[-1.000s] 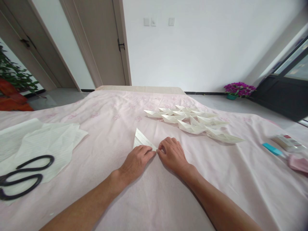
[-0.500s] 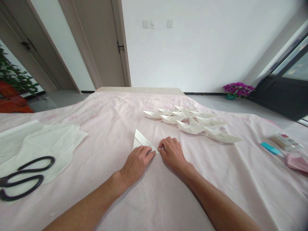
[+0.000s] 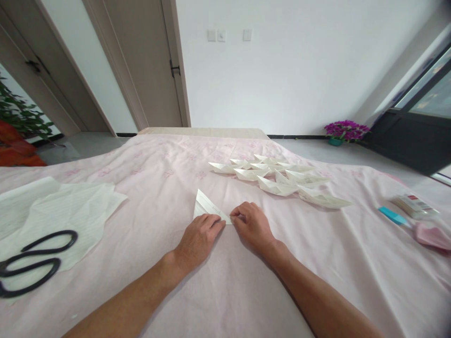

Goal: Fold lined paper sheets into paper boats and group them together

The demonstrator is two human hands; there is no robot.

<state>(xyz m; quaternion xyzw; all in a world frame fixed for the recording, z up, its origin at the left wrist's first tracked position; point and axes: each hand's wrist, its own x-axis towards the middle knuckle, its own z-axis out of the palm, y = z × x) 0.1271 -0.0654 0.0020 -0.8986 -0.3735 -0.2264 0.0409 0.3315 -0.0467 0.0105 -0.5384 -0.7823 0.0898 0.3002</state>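
Head view. Landmark: the group of paper boats [image 3: 277, 188] on the pink cloth [image 3: 158, 188] that covers the desk. The folded paper [image 3: 207, 206] lies to the left of the boats and nearer the person, flat or nearly flat on the cloth. Its visible part is triangular. The long axis runs obliquely, along a sloping edge from the far-left tip to the near-right corner. The far tip points away from the person, slightly left; the opposite corner points right.

The left hand [image 3: 200, 235], nearer than the boats and to their left, covers the lower part of the paper. Its fingers lie close together, pressed down; whether they also grip the paper cannot be told. The right hand [image 3: 251, 223], just nearer than the boats, has thumb and forefinger pinching the right corner, remaining fingers curled.

Well left of the boats: loose paper sheets [image 3: 75, 211], with black-handled scissors [image 3: 74, 238] overlapping them, blades out of frame. Right of the boats: a blue item [image 3: 392, 216], a clear-wrapped pack [image 3: 415, 205] and a pink item [image 3: 432, 235].
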